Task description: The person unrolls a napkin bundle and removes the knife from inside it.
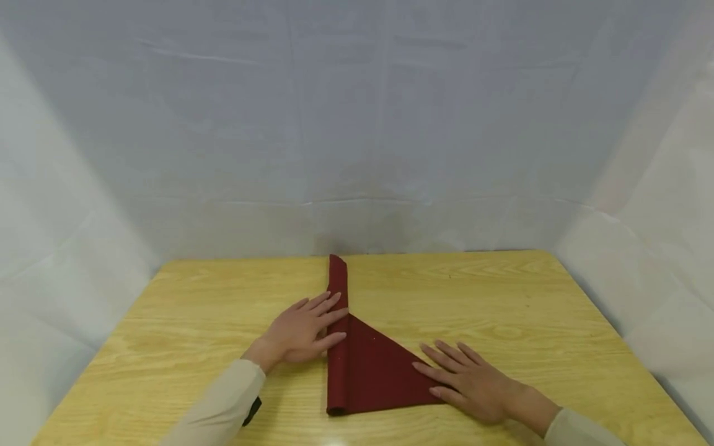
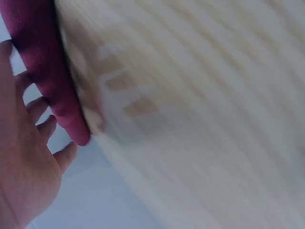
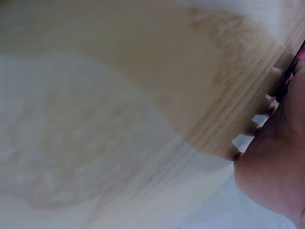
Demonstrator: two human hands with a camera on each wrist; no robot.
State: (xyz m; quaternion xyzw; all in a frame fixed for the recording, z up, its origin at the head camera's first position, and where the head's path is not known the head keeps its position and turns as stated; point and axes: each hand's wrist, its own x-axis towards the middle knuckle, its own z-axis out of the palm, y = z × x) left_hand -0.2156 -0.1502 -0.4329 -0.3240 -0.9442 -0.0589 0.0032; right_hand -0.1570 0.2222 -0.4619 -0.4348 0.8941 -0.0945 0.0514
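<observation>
A dark red cloth (image 1: 385, 375) lies on the wooden table, its left side rolled into a long narrow tube and its right side a flat triangle tapering to a corner. Across the rolled part rests my left hand (image 1: 301, 331), fingers spread and fairly straight. My right hand (image 1: 474, 381) lies at the right corner, its fingertips touching the cloth and its fingers extended. In the left wrist view the fingers lie along the red roll (image 2: 47, 71). Only a sliver of red cloth (image 3: 300, 55) shows past the hand in the right wrist view.
The light wooden table (image 1: 223, 297) extends on both sides of the cloth. A pale fabric backdrop (image 1: 357, 124) hangs behind the table's far edge, with white sheets at the left and right. Something small and black (image 1: 253, 412) shows at the left sleeve.
</observation>
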